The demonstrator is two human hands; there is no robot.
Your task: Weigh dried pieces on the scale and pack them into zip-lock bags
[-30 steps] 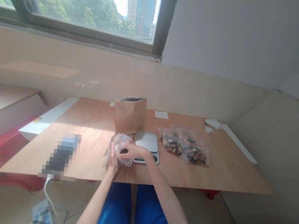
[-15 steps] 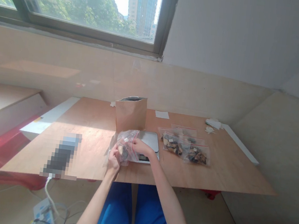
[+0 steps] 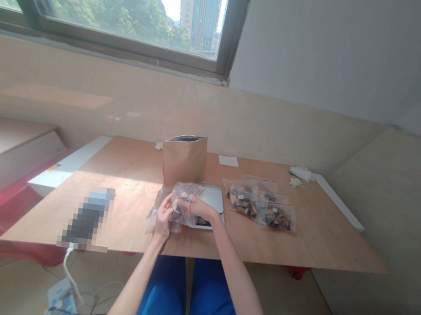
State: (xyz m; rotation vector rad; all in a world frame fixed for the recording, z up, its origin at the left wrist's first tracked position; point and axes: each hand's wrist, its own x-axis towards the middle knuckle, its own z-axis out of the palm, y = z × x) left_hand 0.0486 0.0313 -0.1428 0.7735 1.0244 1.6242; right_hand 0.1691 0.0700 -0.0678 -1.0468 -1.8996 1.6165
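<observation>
My left hand (image 3: 164,217) is closed on the left end of a clear zip bag (image 3: 187,191) with a red seal line and a small white label. My right hand (image 3: 200,209) reaches through the bag's mouth from the right, its fingers behind the plastic, so their grip is unclear. What lies inside the bag is hard to make out. Under the right wrist sits a kitchen scale (image 3: 213,195) with a silver plate and dark display, partly covered. Just behind the bag, a brown kraft pouch (image 3: 184,162) stands upright with its top open.
Several clear zip bags (image 3: 280,219) of dark, dried-looking pieces lie right of the scale. A blurred-out device (image 3: 86,217) with a white cable lies at the left. White paper (image 3: 228,161) and crumpled tissues (image 3: 301,173) are near the table's (image 3: 323,247) back edge.
My right hand has moved left, deeper into the zip bag. The bag's upper part has shifted slightly right, and my left hand has moved up a little along it.
</observation>
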